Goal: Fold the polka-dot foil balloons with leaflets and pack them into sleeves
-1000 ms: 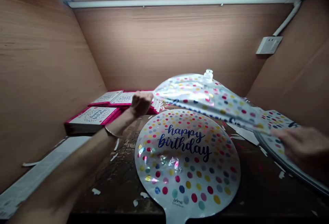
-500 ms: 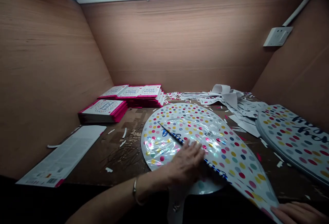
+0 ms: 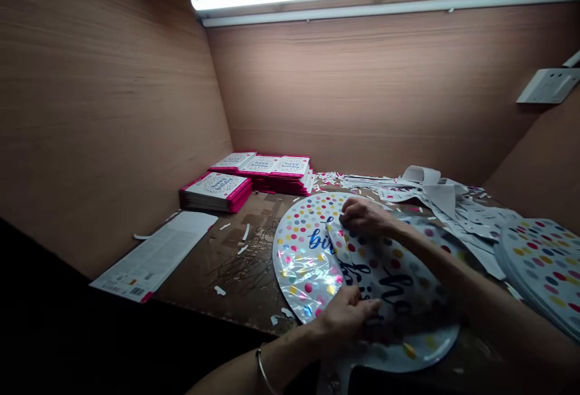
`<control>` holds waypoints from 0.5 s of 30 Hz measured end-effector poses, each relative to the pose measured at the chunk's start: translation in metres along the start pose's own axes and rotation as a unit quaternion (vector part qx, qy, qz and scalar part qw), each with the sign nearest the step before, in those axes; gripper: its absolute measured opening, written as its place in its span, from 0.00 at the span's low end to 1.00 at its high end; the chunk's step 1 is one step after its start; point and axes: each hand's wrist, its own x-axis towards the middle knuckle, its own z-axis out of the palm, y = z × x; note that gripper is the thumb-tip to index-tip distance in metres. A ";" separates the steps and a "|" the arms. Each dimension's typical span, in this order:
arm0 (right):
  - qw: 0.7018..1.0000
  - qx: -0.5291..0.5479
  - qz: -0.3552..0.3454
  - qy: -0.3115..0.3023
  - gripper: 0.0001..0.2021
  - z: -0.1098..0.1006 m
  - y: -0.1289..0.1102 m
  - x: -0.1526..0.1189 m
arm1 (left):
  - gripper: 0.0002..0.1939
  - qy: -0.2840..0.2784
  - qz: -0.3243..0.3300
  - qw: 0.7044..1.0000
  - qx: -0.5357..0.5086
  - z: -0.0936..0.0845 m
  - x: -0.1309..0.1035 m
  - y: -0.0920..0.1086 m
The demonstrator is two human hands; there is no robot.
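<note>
A flat round foil balloon point(image 3: 296, 262) with coloured dots and blue lettering lies at the table's front, its right part folded over to the left. My right hand point(image 3: 367, 217) reaches across and pinches the far end of the folded flap. Near its lower end, my left hand point(image 3: 347, 316), with a bracelet at the wrist, has its fingers closed on the folded foil. Dark lettering shows on the flap between the two hands. The balloon's tail point(image 3: 335, 377) hangs over the front edge.
More flat dotted balloons point(image 3: 544, 262) are stacked at the right. Pink-edged "happy birthday" packets point(image 3: 217, 189) stand in piles at the back left, with a printed sleeve point(image 3: 158, 256) in front. Paper strips point(image 3: 439, 189) and scraps litter the back. Wooden panels point(image 3: 353, 93) enclose the table.
My right hand has come from the lower right up to the balloon's far side, carrying the flap leftward. My left hand has moved off the middle, now closed on the fold. The view has shifted left.
</note>
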 end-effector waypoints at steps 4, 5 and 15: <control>0.996 0.044 0.019 -0.074 0.06 0.068 0.026 0.033 | 0.16 0.060 -0.024 0.990 -0.128 -0.008 0.018 -0.010; 0.995 0.053 0.022 -0.085 0.07 0.080 0.031 0.033 | 0.15 0.068 -0.037 0.987 -0.143 -0.010 0.021 -0.013; 0.980 0.119 0.063 -0.144 0.06 0.097 0.039 0.043 | 0.14 0.128 -0.105 0.972 -0.168 -0.011 0.020 -0.013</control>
